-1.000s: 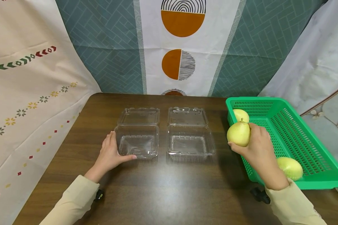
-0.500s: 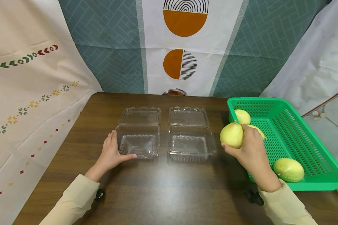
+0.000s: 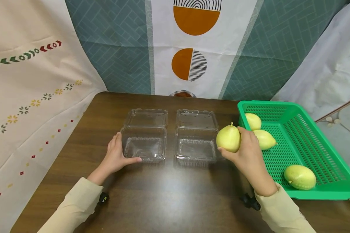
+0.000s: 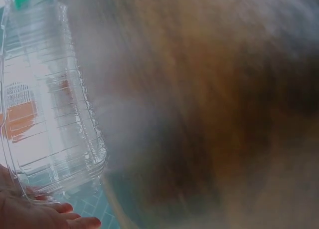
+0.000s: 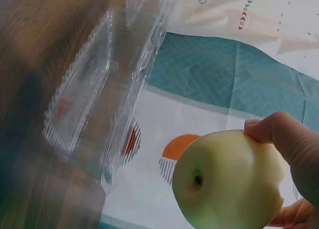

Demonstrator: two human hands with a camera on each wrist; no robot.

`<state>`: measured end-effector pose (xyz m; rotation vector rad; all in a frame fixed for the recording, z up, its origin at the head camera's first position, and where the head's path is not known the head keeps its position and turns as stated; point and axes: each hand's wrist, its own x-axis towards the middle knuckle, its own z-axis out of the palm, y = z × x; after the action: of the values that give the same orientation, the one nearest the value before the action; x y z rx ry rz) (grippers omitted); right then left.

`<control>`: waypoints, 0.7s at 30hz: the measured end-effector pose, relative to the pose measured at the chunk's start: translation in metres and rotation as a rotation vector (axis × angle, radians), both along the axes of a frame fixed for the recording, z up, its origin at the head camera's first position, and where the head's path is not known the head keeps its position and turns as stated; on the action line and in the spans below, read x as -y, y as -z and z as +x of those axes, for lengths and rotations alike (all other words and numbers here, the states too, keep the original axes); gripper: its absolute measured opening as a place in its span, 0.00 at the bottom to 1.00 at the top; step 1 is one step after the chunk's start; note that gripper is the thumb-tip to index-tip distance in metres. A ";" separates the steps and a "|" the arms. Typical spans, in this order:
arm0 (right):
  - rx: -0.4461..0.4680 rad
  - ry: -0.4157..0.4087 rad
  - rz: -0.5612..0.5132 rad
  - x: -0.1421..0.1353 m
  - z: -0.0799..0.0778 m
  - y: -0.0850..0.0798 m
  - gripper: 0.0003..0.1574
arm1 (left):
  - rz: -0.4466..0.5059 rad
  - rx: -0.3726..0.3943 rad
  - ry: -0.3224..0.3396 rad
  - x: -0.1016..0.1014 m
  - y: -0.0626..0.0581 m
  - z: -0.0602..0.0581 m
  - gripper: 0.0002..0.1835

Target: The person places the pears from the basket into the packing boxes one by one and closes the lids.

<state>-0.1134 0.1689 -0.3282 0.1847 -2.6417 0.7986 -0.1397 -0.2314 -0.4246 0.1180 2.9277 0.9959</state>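
Your wide left hand (image 3: 115,157) perhaps steadies a clear rectangular plastic box (image 3: 146,147); right hand (image 3: 249,154) grips a round yellow pear (image 3: 228,139)

I'm in a small booth-like corner: a wood-grain tabletop (image 3: 169,197) walled in by hung fabric, with a cream patterned cloth (image 3: 43,77) on my left, a teal-and-white printed cloth (image 3: 186,42) straight ahead and a pale flowered cloth (image 3: 329,81) on my right. Home or studio, I can't tell which.
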 end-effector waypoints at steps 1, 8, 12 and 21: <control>0.002 -0.006 -0.003 0.002 0.000 0.000 0.47 | 0.002 0.002 0.000 0.000 0.000 0.000 0.72; 0.025 -0.037 -0.016 0.014 -0.003 0.004 0.48 | 0.012 0.009 -0.001 0.002 0.000 -0.001 0.72; 0.039 -0.056 -0.024 0.021 -0.005 0.006 0.48 | 0.013 0.011 -0.002 0.003 -0.001 0.000 0.72; 0.047 -0.090 -0.033 0.035 -0.008 0.008 0.47 | 0.045 0.025 0.005 0.002 -0.002 0.000 0.72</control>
<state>-0.1213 0.1343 -0.3365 0.2811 -2.6786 0.8852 -0.1394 -0.2335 -0.4222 0.1141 2.8817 1.0545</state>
